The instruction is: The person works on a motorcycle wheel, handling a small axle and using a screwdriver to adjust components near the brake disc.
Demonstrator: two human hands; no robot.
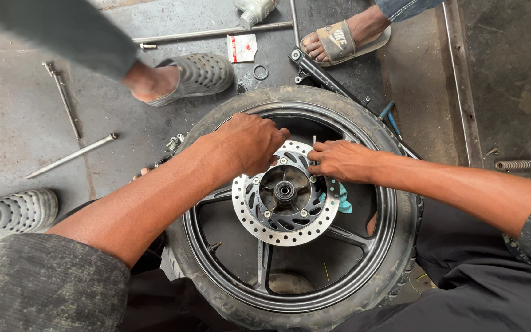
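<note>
A black motorcycle wheel [216, 270] with its tyre [314, 98] lies flat on the floor in front of me. A silver drilled brake disc [290, 232] sits on its hub [284, 191]. My left hand [244, 142] rests on the disc's upper left edge, fingers curled over it. My right hand [339, 161] pinches a small thin metal tool [313, 141] standing upright at the disc's upper right edge. A blue cloth [343, 205] lies under the disc by my right hand.
Long metal rods [72, 155] [213, 32] lie on the concrete floor to the left and at the top. Another person's sandalled foot [345, 38] stands top centre, a grey clog [195, 75] at top left. A black frame part [324, 77] lies behind the tyre. A spring [527, 164] lies at right.
</note>
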